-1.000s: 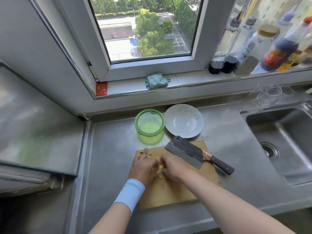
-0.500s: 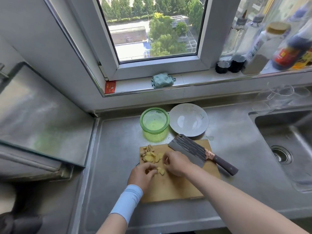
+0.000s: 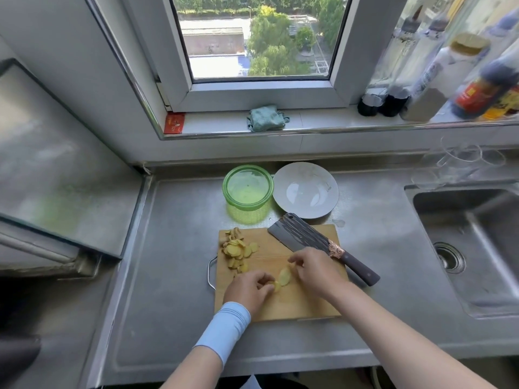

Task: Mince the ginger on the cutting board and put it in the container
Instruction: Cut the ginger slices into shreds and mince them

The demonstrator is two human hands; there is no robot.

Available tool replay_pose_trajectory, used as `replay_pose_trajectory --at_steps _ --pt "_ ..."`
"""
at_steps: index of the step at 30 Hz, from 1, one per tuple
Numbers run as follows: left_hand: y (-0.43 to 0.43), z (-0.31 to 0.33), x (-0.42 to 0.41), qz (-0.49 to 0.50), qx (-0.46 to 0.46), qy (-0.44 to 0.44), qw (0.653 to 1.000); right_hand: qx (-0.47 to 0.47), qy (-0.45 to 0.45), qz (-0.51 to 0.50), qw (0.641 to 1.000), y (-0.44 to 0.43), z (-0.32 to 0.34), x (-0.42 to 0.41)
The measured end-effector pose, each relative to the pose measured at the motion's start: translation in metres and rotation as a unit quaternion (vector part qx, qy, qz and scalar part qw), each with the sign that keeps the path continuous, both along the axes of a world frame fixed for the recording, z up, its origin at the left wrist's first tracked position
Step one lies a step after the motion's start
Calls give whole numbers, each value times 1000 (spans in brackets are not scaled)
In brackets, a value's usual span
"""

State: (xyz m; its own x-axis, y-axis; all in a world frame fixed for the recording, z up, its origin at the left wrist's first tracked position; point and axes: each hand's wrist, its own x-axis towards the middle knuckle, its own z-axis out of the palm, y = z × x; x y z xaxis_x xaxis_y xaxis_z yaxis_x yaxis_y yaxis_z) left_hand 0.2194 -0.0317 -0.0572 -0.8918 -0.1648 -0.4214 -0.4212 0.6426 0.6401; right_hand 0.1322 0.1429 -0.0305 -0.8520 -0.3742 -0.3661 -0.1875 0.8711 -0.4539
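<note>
A wooden cutting board (image 3: 297,304) lies on the steel counter. A pile of yellow ginger slices (image 3: 236,249) sits at its far left corner. A few slices (image 3: 283,277) lie in a short row near the board's middle, between my hands. My left hand (image 3: 248,290) pinches the near end of that row with curled fingers. My right hand (image 3: 314,269) has its fingertips at the far end of the row. A cleaver (image 3: 306,237) with a dark handle rests flat across the board's far right corner. The green container (image 3: 248,189) stands empty behind the board.
A white bowl (image 3: 306,189) sits right of the container. A sink (image 3: 471,248) lies to the right, clear glasses (image 3: 463,161) behind it. Bottles (image 3: 449,80) and a green cloth (image 3: 265,117) stand on the window sill. A steel surface (image 3: 61,175) lies on the left.
My hands have drawn back toward the near side of the board, uncovering the pile of slices at the far left. A few slices now lie in a row between them.
</note>
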Motion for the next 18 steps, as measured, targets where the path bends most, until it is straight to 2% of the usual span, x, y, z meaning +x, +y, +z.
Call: replay_pose_trajectory --at_steps 4,9,14,18 --pt "9 -2 0 25 -29 29 999 25 10 90 996 0 -4 2" --pt "18 -9 -5 -1 -87 105 991 21 -11 84 996 -4 -13 2" --pt "20 -18 -6 -39 -161 166 972 -26 -50 19 998 -2 -12 1" --pt "22 -23 -2 -48 -164 193 966 -63 -83 -50 993 -4 -11 5"
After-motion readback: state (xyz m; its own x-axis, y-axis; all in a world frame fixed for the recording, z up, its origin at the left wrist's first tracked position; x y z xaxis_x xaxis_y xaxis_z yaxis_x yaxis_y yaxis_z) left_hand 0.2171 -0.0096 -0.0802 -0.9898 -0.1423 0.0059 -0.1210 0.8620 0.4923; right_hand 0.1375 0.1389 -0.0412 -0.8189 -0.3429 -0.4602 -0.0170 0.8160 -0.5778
